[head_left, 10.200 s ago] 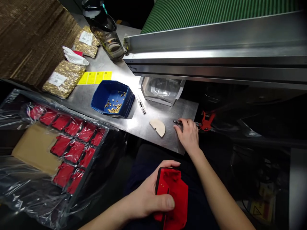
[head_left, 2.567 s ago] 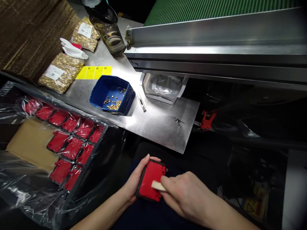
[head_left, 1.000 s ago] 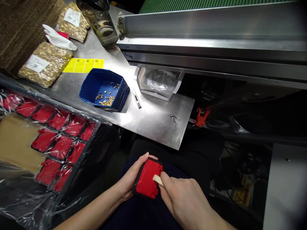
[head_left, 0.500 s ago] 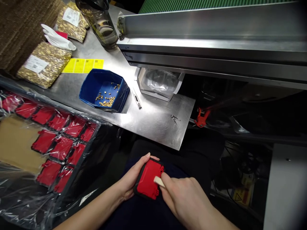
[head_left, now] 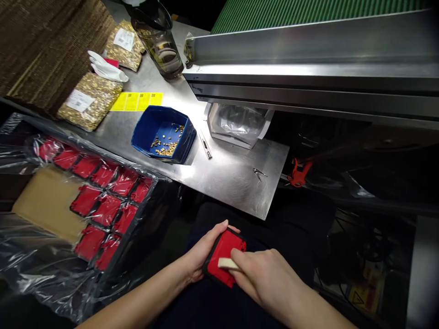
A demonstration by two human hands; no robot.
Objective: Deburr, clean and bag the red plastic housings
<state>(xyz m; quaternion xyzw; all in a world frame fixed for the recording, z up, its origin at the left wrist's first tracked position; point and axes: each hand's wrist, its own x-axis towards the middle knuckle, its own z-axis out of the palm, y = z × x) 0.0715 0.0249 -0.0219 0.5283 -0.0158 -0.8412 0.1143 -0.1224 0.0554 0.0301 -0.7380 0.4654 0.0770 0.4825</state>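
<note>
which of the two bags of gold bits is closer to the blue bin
The larger bag, lying just left of the yellow labels. The other bag lies farther back, near the water bottle, away from the blue bin.

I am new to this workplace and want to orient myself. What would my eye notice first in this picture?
Low in the middle, the left hand grips a bright red part while the right hand presses a pale flat tool on it. At left, many red parts lie under clear plastic. A blue bin holding small gold pieces stands on the steel table.
</note>
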